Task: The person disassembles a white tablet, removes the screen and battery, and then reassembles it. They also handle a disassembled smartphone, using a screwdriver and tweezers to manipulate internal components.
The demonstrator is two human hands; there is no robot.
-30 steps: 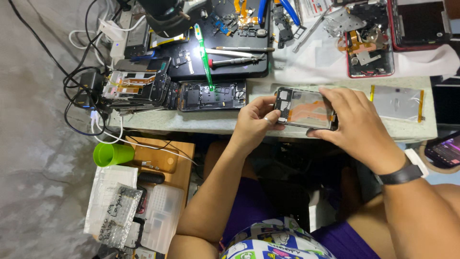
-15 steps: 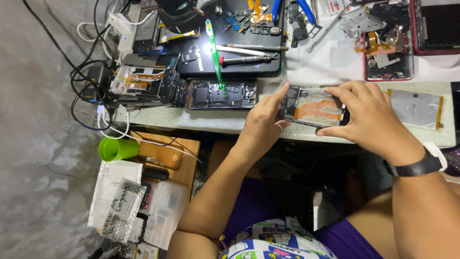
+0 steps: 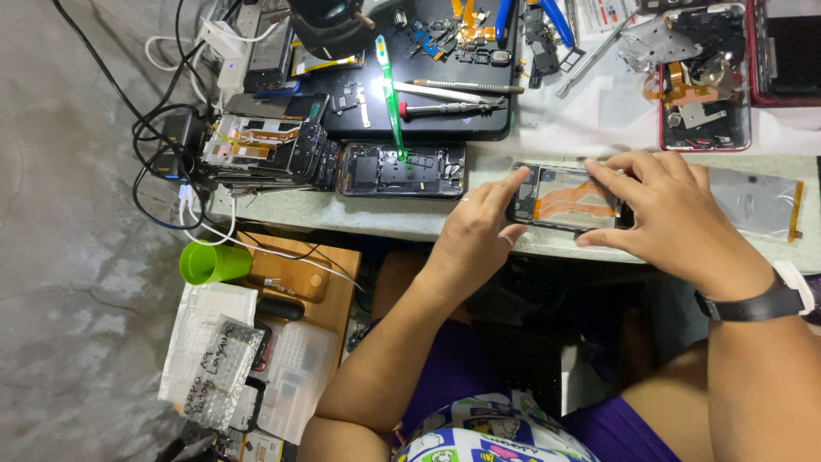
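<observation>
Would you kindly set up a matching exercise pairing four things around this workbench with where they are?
Things:
1. opened phone
2. green cup
3. green tweezers
4. wristband

Places:
A. on the right wrist
B. between the left hand and right hand
C. on the wooden shelf under the bench edge
D. across the black mat and another open phone

Pairs: 1-B, 2-C, 3-D, 4-A

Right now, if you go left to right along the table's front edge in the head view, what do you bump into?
Cables → phone stack → open phone → left hand → phone frame → right hand → silver sheet.
</observation>
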